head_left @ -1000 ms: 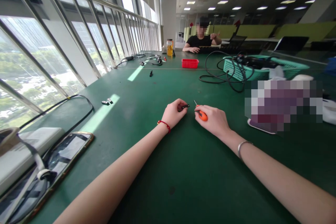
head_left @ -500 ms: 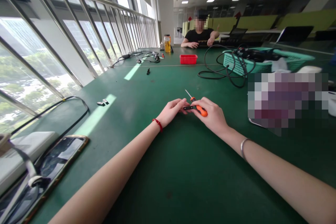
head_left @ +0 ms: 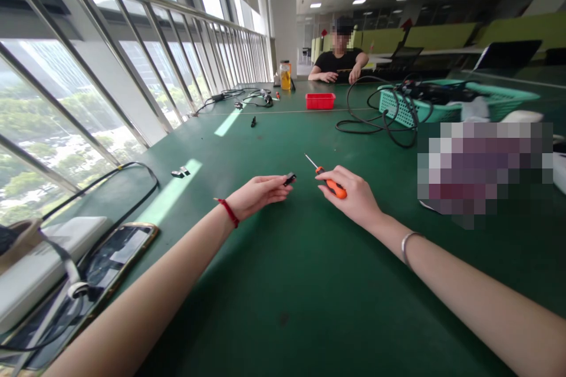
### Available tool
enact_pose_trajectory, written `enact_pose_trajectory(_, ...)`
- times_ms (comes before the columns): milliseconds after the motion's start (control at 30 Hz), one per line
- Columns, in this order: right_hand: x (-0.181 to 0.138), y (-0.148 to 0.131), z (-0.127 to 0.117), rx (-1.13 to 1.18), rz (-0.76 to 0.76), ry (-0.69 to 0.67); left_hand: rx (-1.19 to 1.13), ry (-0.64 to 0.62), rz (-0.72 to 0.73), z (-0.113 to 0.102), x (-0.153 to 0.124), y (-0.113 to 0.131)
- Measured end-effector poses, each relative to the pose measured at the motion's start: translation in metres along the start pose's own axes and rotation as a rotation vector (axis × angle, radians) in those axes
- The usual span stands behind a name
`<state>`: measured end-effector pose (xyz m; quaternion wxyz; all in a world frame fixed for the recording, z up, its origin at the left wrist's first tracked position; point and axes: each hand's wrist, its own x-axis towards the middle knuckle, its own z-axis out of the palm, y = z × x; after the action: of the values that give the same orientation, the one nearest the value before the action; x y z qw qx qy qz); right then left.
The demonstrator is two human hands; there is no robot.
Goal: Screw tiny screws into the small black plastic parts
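Observation:
My left hand [head_left: 257, 193] rests on the green table [head_left: 309, 283] and pinches a small black part [head_left: 289, 178] at its fingertips. My right hand [head_left: 351, 199] is closed around a small orange-handled screwdriver [head_left: 328, 181], whose thin metal tip points up and to the left. The two hands are a short way apart, with the black part to the left of the screwdriver tip. A red cord is on my left wrist and a silver bangle on my right.
Two small metal pieces [head_left: 180, 172] lie to the left. A phone [head_left: 112, 253] and white box sit at the near left. A teal basket [head_left: 442, 107] with black cables [head_left: 375, 123], a red tray [head_left: 320, 101] and a seated person [head_left: 339, 59] are farther back.
My hands met in the middle half a second ago, then drew apart. My left hand has moved left with the black part; the screwdriver stays in my right hand.

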<state>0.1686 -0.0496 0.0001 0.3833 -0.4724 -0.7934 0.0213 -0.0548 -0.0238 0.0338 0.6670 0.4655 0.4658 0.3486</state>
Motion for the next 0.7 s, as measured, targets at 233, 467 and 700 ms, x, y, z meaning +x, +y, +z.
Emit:
enact_pose_trajectory(233,-0.001,-0.001,0.000,0.034,0.005,-0.039,0.082,0.521,0.152,-0.086,-0.043,0.005)
enact_pose_trajectory(467,-0.003,0.001,0.001,0.031,-0.011,-0.095,0.743,0.907,0.226,-0.126,-0.058,0.010)
enact_pose_trajectory(700,-0.003,0.003,0.002,0.006,-0.019,-0.136,1.204,0.965,0.115,-0.127,-0.059,0.008)
